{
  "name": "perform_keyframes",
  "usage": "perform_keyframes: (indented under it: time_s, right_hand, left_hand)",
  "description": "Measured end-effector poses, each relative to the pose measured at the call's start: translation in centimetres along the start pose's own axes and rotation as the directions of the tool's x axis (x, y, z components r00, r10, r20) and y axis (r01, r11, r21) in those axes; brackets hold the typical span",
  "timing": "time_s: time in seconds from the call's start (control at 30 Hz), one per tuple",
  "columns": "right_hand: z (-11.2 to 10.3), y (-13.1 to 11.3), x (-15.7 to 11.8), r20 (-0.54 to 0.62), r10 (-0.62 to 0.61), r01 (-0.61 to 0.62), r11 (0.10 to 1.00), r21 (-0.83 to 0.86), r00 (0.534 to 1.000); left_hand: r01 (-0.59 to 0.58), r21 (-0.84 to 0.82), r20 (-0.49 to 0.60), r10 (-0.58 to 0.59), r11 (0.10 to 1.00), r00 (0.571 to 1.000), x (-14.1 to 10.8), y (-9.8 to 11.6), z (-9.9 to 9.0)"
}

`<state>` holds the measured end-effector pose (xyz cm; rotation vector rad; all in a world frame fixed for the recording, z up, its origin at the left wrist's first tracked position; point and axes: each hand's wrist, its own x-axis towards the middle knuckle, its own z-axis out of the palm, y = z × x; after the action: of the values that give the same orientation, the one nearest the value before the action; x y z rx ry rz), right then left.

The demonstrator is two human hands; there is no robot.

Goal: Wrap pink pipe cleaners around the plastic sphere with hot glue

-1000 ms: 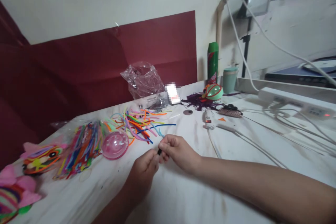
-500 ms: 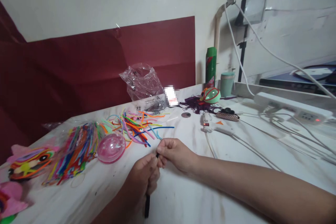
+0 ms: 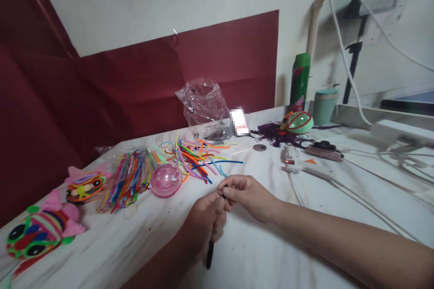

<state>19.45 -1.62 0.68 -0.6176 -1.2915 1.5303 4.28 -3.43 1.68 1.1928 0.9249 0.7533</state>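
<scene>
A thin black strip (image 3: 209, 255) hangs below my left hand (image 3: 207, 216), whose fingers are wrapped round it. Its upper end shows as a small dark bit between the fingertips of both hands. My right hand (image 3: 244, 193) pinches that end, its fingertips touching those of my left hand. Both hands are above the marbled white table (image 3: 257, 253). Up and to the left of them are a pink transparent bowl-like shell (image 3: 166, 180) and loose coloured fuzzy sticks (image 3: 195, 158).
A bag of coloured sticks (image 3: 130, 180) and two colourful fish-like figures (image 3: 42, 232) lie left. At right are a white glue gun (image 3: 315, 169), cables, a power strip (image 3: 400, 135), a green balloon-like piece (image 3: 300, 123), a green can (image 3: 300, 81) and a cup (image 3: 324, 106).
The view has turned left, so the scene sits further right and more of the fish-like figures shows. The hands still hold the black strip; the right fingers have curled slightly over its end.
</scene>
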Motion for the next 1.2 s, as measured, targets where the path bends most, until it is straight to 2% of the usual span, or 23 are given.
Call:
perform_keyframes:
  time_s: [0.13,0.23,0.33,0.43,0.67,0.73,0.8,0.87,0.9,0.97,1.07,1.13,1.17,1.2]
  right_hand:
    - [-0.2,-0.1,0.1,-0.017,0.012,-0.013,0.999,-0.039,1.0]
    - [-0.9,-0.3,0.8,-0.139,-0.014,0.009,0.999,-0.035,0.99]
    - [-2.0,-0.7,1.9,-0.279,-0.065,0.06,0.998,-0.027,0.958]
    - [-2.9,-0.9,2.5,-0.359,-0.102,0.094,0.995,-0.039,0.928]
    - [-3.9,-1.2,2.9,-0.433,-0.157,0.151,0.987,-0.047,0.888]
    - [-4.2,-1.3,3.1,-0.438,-0.165,0.16,0.986,-0.049,0.884]
    - [-4.3,-1.3,3.2,-0.429,-0.168,0.161,0.986,-0.051,0.888]
    - [-4.0,-1.3,3.1,-0.389,-0.154,0.147,0.988,-0.048,0.908]
    - [-3.7,-1.2,2.9,-0.357,-0.138,0.132,0.99,-0.043,0.924]
    - [-2.9,-1.2,2.4,-0.276,-0.095,0.09,0.995,-0.031,0.956]
    - [-1.3,-1.1,1.3,-0.154,-0.029,0.028,1.0,-0.013,0.988]
    - [-0.6,-1.0,0.7,-0.086,0.004,-0.004,1.0,-0.002,0.996]
    - [-0.4,-0.9,0.5,-0.054,0.017,-0.016,1.0,0.002,0.998]
    - [-0.2,-0.8,0.3,-0.033,0.023,-0.023,1.0,0.007,0.999]
  left_hand:
    - [0.038,-0.021,0.081,-0.036,0.999,0.996,0.3,-0.4,-0.5]
    - [0.038,0.087,0.08,-0.045,0.996,0.996,1.3,-0.3,-1.6]
    - [0.023,0.166,-0.009,-0.022,0.986,1.0,2.2,-0.1,-2.6]
    - [0.014,0.187,-0.102,0.005,0.982,0.995,2.5,0.0,-3.0]
    - [0.007,0.202,-0.212,0.037,0.979,0.977,2.6,0.3,-3.9]
    - [-0.042,0.246,-0.309,0.119,0.968,0.944,2.8,0.6,-4.3]
    - [-0.118,0.358,-0.417,0.271,0.926,0.867,2.8,0.9,-4.6]
    - [-0.184,0.482,-0.445,0.42,0.857,0.791,2.7,1.2,-4.5]
    - [-0.21,0.519,-0.416,0.459,0.829,0.785,2.5,1.3,-4.3]
    - [-0.249,0.52,-0.314,0.453,0.817,0.834,2.1,1.2,-3.6]
    - [-0.203,0.362,-0.061,0.24,0.91,0.969,1.4,0.7,-2.2]
    - [-0.176,0.205,0.073,0.165,0.963,0.984,1.0,0.2,-1.3]
    - [-0.155,0.165,0.096,0.141,0.974,0.985,0.9,0.0,-1.0]
    - [-0.148,0.129,0.056,0.142,0.981,0.988,0.7,-0.1,-0.8]
